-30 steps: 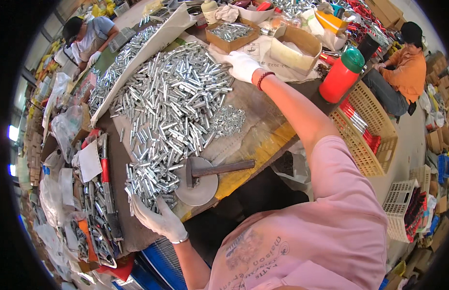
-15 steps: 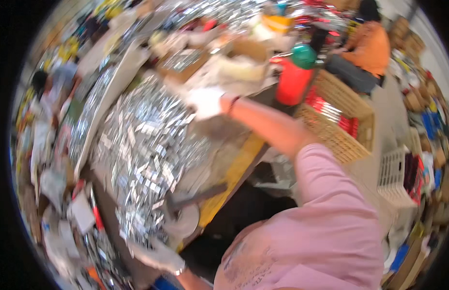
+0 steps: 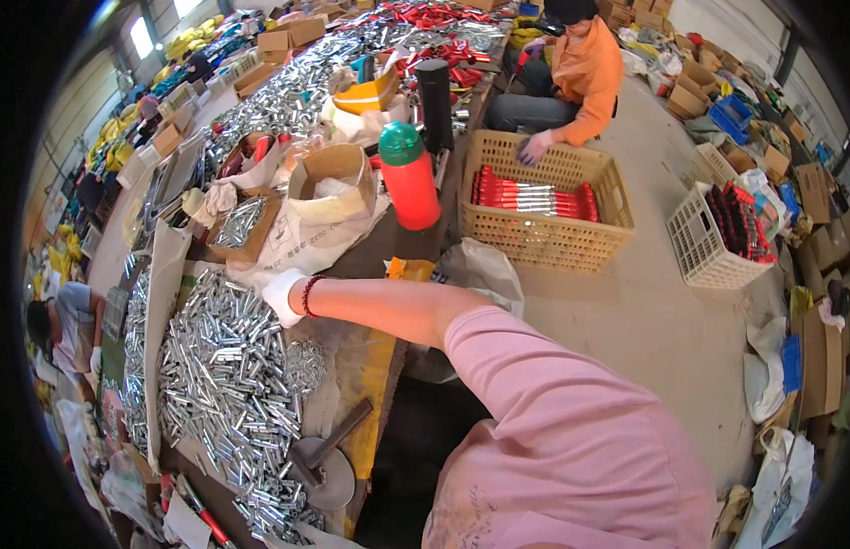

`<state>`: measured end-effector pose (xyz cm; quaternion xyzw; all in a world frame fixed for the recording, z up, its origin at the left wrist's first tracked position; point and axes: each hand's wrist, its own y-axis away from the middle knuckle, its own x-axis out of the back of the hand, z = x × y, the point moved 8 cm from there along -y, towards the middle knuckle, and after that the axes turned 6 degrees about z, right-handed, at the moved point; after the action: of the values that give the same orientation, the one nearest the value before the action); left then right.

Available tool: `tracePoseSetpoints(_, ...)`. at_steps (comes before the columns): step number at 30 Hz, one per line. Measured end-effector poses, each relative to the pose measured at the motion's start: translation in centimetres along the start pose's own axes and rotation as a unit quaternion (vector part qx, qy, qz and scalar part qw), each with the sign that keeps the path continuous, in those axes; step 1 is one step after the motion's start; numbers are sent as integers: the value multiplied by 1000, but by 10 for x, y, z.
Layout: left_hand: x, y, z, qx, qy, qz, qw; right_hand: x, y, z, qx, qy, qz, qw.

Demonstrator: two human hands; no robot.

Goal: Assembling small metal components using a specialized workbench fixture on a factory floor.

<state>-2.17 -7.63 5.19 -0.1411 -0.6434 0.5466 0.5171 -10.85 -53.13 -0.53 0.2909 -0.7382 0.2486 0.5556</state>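
My right hand (image 3: 283, 295), in a white glove with a red bead bracelet at the wrist, reaches out to the far edge of a big pile of short silver metal tubes (image 3: 228, 375) on the workbench. Its fingers curl down onto the tubes, and I cannot tell whether they hold any. My pink sleeve fills the lower right. A hammer (image 3: 329, 448) lies at the near end of the pile, its head on a round metal disc. My left hand is out of the picture.
Beyond my hand stand an open cardboard box (image 3: 332, 178), a small box of metal parts (image 3: 242, 224) and a red bottle with a green cap (image 3: 411, 178). A tan basket (image 3: 544, 238) and a white crate (image 3: 709, 256) hold red-handled pieces. A person in orange (image 3: 585, 69) sits beyond the tan basket.
The view has swung right and up, toward the floor and baskets. My right hand stays at the pile's far edge. My left hand, at the pile's near end before, has dropped out of view.
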Motion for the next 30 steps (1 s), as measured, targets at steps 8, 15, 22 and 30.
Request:
tracePoseSetpoints(8, -29, 12, -35, 139, 33, -103, 984, -24, -2, 10, 10, 80, 78, 994)
tracePoseSetpoints(15, -17, 13, -36, 128, 83, -59, 987, 40, 50, 0, 65, -196, 99, 973)
tracePoseSetpoints(22, -23, 1, -24, 111, 36, -114, 987, 17, 75, -179, 252, -136, 13, 958)
tracePoseSetpoints(30, -23, 5, -26, 70, 0, -99, 993, -7, 124, -287, 299, -177, 38, 937)
